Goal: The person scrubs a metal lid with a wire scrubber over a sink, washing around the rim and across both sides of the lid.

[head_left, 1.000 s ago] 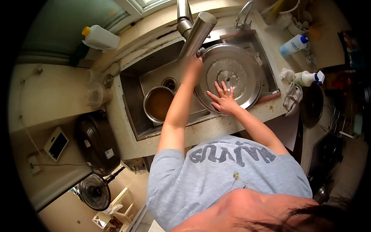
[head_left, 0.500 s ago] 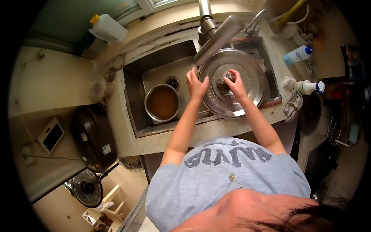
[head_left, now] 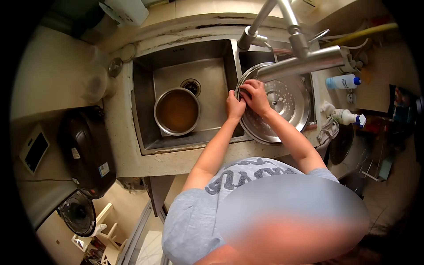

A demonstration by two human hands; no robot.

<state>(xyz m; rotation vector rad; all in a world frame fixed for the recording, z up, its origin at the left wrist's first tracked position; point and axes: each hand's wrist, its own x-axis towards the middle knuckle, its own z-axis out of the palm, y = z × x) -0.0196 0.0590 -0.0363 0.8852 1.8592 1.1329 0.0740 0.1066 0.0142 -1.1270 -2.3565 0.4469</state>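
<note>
A round metal lid or basin (head_left: 295, 106) with water drops lies over the right sink. At its left rim my left hand (head_left: 235, 106) is closed, gripping the edge. My right hand (head_left: 256, 95) is closed beside it at the same rim, on something dark and small, mostly hidden by the fingers; it looks like the metal scourer. The faucet (head_left: 304, 62) reaches over the upper part of the round metal piece. In the left sink stands a metal pot (head_left: 176, 111) with brownish liquid, next to the drain (head_left: 191, 86).
On the right counter are a blue-capped bottle (head_left: 342, 81), a spray bottle (head_left: 346, 117) and a cloth (head_left: 328, 130). A small round lid (head_left: 115, 66) lies left of the left sink (head_left: 143, 101). A white jug (head_left: 128, 15) stands at the back left.
My right hand has moved from the middle of the round metal piece to its left rim. My left hand, open before, has closed on that rim. The view has shifted, and the faucet appears farther right.
</note>
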